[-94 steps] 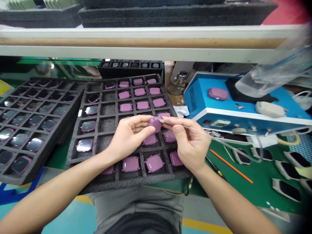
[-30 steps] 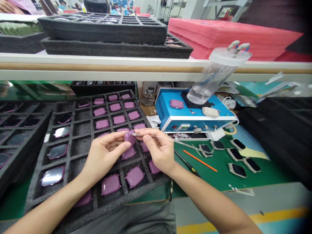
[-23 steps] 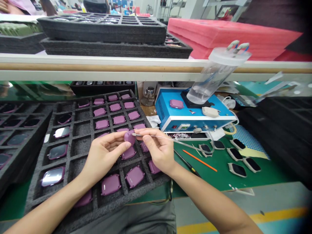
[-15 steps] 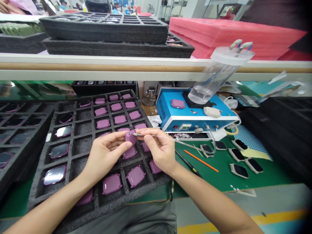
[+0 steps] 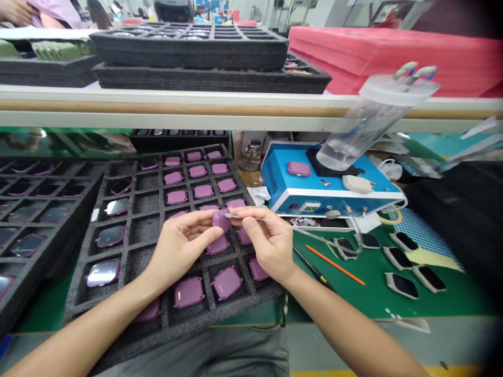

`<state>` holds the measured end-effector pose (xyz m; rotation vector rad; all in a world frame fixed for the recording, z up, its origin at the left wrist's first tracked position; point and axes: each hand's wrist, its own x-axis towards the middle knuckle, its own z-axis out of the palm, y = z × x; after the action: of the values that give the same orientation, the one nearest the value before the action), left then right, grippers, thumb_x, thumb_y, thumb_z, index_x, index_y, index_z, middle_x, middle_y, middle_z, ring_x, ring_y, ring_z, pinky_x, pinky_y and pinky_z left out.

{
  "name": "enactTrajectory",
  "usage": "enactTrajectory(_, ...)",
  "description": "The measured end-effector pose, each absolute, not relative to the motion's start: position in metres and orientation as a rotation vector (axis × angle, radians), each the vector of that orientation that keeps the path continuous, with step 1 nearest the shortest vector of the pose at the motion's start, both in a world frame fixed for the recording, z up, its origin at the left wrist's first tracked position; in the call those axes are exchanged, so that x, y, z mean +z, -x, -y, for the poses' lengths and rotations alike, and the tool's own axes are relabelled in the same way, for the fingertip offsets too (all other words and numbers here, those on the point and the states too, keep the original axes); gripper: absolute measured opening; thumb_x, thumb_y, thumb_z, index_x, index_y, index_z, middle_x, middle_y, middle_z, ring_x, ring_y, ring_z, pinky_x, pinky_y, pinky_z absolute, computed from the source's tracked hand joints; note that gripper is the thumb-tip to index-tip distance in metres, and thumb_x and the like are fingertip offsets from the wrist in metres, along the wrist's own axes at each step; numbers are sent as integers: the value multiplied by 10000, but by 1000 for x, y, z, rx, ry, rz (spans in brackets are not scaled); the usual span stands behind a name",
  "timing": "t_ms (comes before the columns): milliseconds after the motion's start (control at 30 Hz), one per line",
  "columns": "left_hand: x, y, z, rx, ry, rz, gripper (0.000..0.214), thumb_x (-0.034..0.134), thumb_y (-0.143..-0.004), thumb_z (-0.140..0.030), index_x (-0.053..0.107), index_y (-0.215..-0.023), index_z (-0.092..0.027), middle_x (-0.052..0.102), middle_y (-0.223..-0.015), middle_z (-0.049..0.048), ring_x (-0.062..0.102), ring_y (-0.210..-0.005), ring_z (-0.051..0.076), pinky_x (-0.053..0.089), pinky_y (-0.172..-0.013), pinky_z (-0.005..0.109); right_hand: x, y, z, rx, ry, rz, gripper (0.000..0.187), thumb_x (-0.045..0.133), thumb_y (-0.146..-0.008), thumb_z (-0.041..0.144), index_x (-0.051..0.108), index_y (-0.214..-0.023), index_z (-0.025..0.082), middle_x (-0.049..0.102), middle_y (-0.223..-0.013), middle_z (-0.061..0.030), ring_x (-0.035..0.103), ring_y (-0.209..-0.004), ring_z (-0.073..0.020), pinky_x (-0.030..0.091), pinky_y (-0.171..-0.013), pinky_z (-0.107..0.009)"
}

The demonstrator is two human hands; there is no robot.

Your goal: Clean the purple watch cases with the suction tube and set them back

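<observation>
My left hand (image 5: pixel 181 248) is closed on a small purple watch case (image 5: pixel 220 219), held above the black foam tray (image 5: pixel 151 222). My right hand (image 5: pixel 268 246) pinches a thin needle-tipped tool (image 5: pixel 236 217) on a clear tube (image 5: pixel 314 234); its tip touches the top edge of the case. Several purple cases (image 5: pixel 189 291) lie back-up in the tray's right cells. Others with shiny screens (image 5: pixel 102 273) lie face-up in the left column.
A blue machine (image 5: pixel 314 183) with a purple case and a tilted clear canister (image 5: pixel 369 120) stands at right. White-framed screens (image 5: pixel 401 285) and an orange stick (image 5: pixel 335 265) lie on the green mat. A second foam tray (image 5: pixel 27 230) is at left; stacked trays (image 5: pixel 188 47) sit on the shelf.
Over three seconds the view tilted up, then shifted left. Both hands keep the same hold, the tool tip staying on the case.
</observation>
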<state>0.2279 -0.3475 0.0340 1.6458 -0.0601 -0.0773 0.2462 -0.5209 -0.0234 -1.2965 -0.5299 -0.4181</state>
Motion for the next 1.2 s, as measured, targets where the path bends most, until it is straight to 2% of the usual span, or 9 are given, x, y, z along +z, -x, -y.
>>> enactTrajectory(667,30,-230,349,-88,-1670,40,495,867,-699,-370,731,-1114,-135,775,-1058,61,753,-917,114,610,-865,140,-22,-248,521,-400,1288,541,136,592,-1005,216,713,-1065,204,727,-1093,-68,723,-996,-175,642,-888,-318)
enactTrajectory(767,37,-229,344,-40,-1821,97,460,785,-789,-393,716,-1171,-148,764,-1105,59,743,-938,124,602,-875,174,-22,-243,521,-410,1288,549,135,590,-1005,206,716,-1054,199,729,-1095,-73,726,-1004,-184,648,-882,-329)
enactTrajectory(867,62,-223,324,103,-2160,228,397,634,-905,-343,657,-1272,-193,748,-1131,31,718,-974,124,559,-878,197,-24,-236,522,-476,1290,510,129,593,-1006,220,716,-1030,191,730,-1083,-81,727,-1029,-215,663,-861,-362)
enactTrajectory(933,83,-215,302,129,-2415,281,331,557,-940,-300,647,-1245,-206,738,-1124,19,697,-1005,131,521,-893,209,-26,-233,522,-503,1313,482,125,608,-1001,230,722,-1031,188,729,-1069,-86,728,-1037,-229,669,-852,-373)
enactTrajectory(1100,95,-179,259,-308,-2767,285,314,460,-968,-294,693,-1169,-237,729,-1102,27,671,-989,161,489,-877,241,-29,-230,522,-495,1364,469,131,634,-991,253,732,-1037,179,731,-1047,-92,742,-981,-228,675,-831,-370)
enactTrajectory(1200,78,-163,250,-378,-2756,260,353,462,-965,-307,704,-1216,-252,714,-1202,36,666,-1093,176,491,-968,261,-28,-229,522,-493,1374,476,134,632,-992,247,731,-1046,176,731,-1054,-94,741,-985,-231,675,-823,-369)
